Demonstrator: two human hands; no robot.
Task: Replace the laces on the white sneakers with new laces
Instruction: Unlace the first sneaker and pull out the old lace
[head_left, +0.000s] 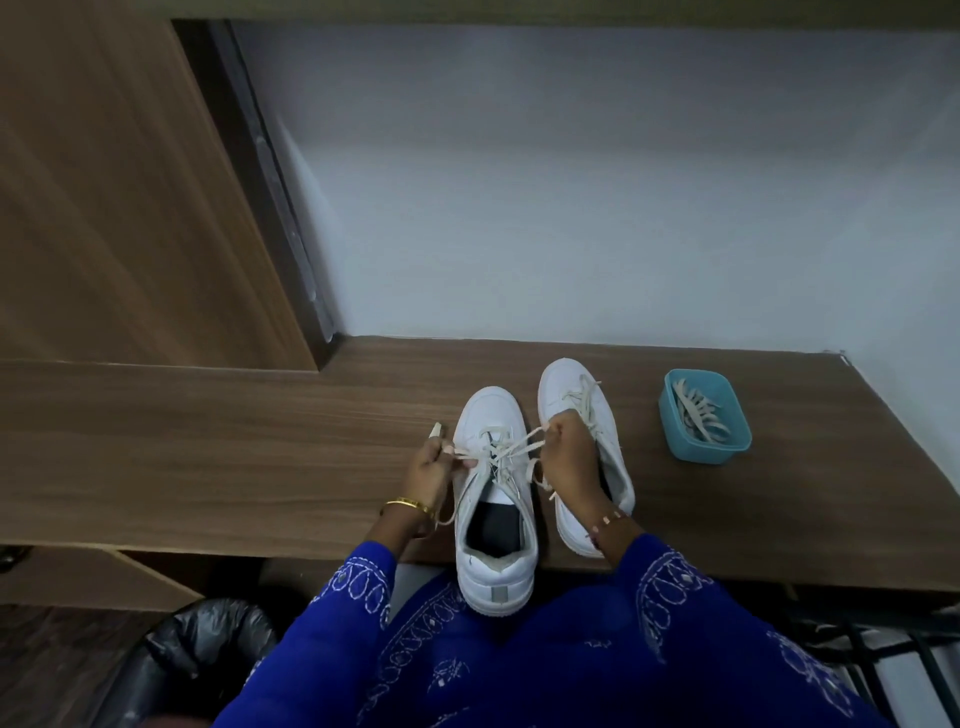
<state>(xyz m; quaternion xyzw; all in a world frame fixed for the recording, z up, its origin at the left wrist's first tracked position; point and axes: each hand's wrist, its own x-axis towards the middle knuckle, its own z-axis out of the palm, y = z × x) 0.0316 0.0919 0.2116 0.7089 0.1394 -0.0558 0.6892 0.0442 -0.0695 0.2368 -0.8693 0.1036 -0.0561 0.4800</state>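
Both hands (431, 467) pinch sneaker (493, 499) laces (511, 451).

The left hand (431, 470) and right hand (563, 454) are each pinching a lace (511, 449) end over the near sneaker (493, 499), whose heel is overhanging the desk (208, 441) edge. The far sneaker (582, 415) is lying beside it. A teal tub (675, 441) is holding more laces (698, 410).

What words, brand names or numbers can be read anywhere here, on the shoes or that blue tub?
None can be read.
Left sneaker: grey heel patch, no lettering visible.
Right sneaker: plain white, no logo visible.
Blue tub: no label visible.
Blue sleeves: white embroidery, patterns only.
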